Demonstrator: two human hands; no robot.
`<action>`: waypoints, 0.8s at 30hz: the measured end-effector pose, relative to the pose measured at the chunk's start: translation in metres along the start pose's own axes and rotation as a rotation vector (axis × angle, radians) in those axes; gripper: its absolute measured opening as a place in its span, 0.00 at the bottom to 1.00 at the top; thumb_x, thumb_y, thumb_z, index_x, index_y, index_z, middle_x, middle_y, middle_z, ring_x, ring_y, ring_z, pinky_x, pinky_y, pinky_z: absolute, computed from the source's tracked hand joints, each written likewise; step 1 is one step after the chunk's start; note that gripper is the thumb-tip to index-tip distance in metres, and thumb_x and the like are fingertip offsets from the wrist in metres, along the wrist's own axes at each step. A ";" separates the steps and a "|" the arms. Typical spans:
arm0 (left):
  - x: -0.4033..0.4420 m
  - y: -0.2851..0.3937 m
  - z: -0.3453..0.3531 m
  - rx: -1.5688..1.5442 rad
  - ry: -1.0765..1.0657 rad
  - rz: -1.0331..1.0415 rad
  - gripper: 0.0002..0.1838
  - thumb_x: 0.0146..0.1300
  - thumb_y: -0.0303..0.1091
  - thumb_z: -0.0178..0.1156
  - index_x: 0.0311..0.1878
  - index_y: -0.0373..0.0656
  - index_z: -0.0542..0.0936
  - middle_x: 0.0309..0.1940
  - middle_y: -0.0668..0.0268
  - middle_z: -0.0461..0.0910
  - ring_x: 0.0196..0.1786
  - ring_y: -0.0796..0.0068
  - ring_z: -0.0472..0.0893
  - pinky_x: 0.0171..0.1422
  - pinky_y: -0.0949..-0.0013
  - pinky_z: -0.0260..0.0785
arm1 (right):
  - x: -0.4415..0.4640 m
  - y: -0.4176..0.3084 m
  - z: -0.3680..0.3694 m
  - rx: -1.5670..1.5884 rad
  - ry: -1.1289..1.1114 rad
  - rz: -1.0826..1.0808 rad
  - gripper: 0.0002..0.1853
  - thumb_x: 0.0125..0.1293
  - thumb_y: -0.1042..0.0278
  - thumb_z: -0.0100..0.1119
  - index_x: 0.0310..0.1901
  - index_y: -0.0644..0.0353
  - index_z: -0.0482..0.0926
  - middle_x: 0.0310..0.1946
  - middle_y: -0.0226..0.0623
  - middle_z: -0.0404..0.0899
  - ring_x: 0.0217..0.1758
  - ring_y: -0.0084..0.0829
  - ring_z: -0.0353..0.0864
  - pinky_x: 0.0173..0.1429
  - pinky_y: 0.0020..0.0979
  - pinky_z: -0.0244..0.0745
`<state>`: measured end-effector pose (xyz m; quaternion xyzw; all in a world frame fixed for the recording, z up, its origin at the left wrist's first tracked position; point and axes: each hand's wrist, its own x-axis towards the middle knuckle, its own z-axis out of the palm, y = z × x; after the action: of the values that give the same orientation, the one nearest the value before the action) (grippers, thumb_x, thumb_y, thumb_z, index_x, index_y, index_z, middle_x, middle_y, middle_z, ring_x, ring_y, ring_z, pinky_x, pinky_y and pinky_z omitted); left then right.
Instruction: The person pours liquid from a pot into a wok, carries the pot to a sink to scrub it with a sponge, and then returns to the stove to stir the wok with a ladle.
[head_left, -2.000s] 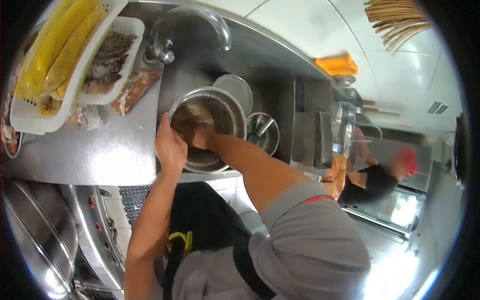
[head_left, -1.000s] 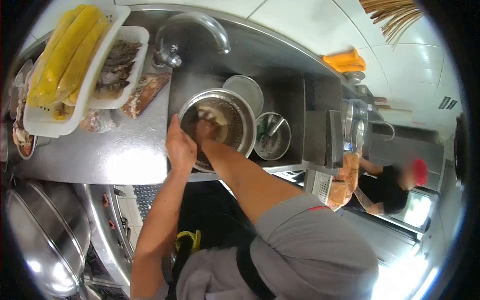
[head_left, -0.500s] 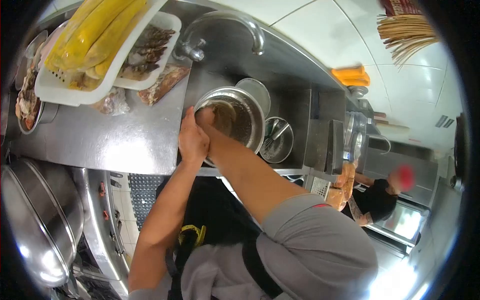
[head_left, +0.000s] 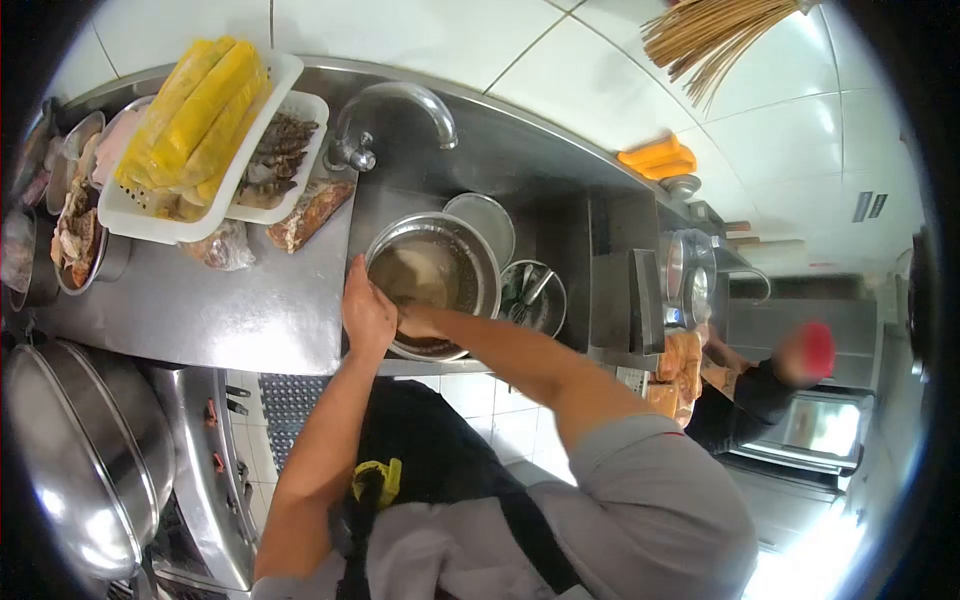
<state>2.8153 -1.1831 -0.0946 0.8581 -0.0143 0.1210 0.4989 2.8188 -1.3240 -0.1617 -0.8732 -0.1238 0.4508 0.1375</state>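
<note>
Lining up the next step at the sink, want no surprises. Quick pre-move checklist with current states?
1. Left hand on large metal bowl: ok, at its left rim.
2. Right hand clear of that bowl: not ok, at its near side beside the left hand.
3. Faucet not running: ok, no stream visible.
4. Whisk outside the large bowl: ok, in the smaller bowl to the right.
5. Large bowl's contents identified: cannot tell, pale and blurred.
6. Co-worker clear of sink: ok, off to the right.
</note>
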 end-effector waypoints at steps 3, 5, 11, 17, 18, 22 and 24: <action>0.000 0.003 -0.003 -0.016 -0.043 -0.089 0.28 0.56 0.19 0.47 0.63 0.24 0.67 0.54 0.36 0.74 0.56 0.36 0.75 0.64 0.52 0.67 | -0.091 -0.001 -0.066 -0.360 -0.116 0.132 0.20 0.62 0.52 0.56 0.44 0.60 0.86 0.47 0.44 0.84 0.62 0.45 0.73 0.63 0.44 0.66; -0.001 0.000 -0.002 -0.018 -0.041 -0.066 0.29 0.55 0.19 0.47 0.63 0.24 0.67 0.54 0.36 0.74 0.57 0.36 0.74 0.65 0.52 0.67 | -0.112 -0.006 -0.113 -0.970 -0.180 0.021 0.16 0.60 0.57 0.57 0.43 0.55 0.87 0.48 0.41 0.83 0.59 0.44 0.73 0.61 0.44 0.65; -0.004 -0.007 0.001 -0.062 -0.111 -0.155 0.32 0.52 0.18 0.48 0.65 0.26 0.66 0.56 0.36 0.73 0.59 0.38 0.73 0.66 0.53 0.66 | -0.109 0.044 -0.130 -0.689 0.695 -0.306 0.22 0.57 0.69 0.58 0.56 0.53 0.80 0.65 0.45 0.68 0.66 0.46 0.68 0.69 0.50 0.61; -0.002 0.000 -0.005 -0.036 -0.065 -0.106 0.31 0.51 0.20 0.51 0.64 0.29 0.67 0.52 0.39 0.75 0.56 0.39 0.75 0.61 0.51 0.68 | -0.075 0.029 -0.134 -0.272 1.050 -0.220 0.35 0.51 0.67 0.67 0.64 0.52 0.71 0.65 0.48 0.66 0.66 0.53 0.67 0.68 0.47 0.63; 0.002 0.008 -0.009 -0.074 -0.100 -0.170 0.28 0.50 0.20 0.53 0.59 0.30 0.69 0.49 0.41 0.76 0.53 0.39 0.76 0.57 0.50 0.69 | -0.074 0.024 -0.150 -0.234 0.963 -0.282 0.35 0.52 0.66 0.67 0.64 0.53 0.71 0.65 0.50 0.66 0.65 0.54 0.67 0.68 0.47 0.63; 0.035 0.000 0.013 0.139 -0.261 -0.196 0.22 0.53 0.27 0.61 0.52 0.29 0.72 0.46 0.40 0.77 0.52 0.39 0.77 0.59 0.50 0.70 | -0.063 0.004 -0.186 -0.233 0.596 -0.320 0.35 0.52 0.63 0.70 0.64 0.56 0.71 0.66 0.53 0.65 0.65 0.56 0.67 0.68 0.46 0.65; 0.065 -0.008 0.031 0.265 -0.296 -0.016 0.19 0.52 0.28 0.63 0.48 0.32 0.75 0.42 0.43 0.79 0.48 0.44 0.81 0.54 0.52 0.74 | -0.051 -0.015 -0.190 -0.429 0.569 -0.437 0.34 0.51 0.67 0.70 0.63 0.53 0.73 0.62 0.52 0.70 0.62 0.53 0.72 0.66 0.46 0.69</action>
<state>2.8857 -1.1999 -0.1013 0.9247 -0.0646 -0.0094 0.3751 2.9448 -1.3517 -0.0127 -0.9250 -0.3543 0.1161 0.0737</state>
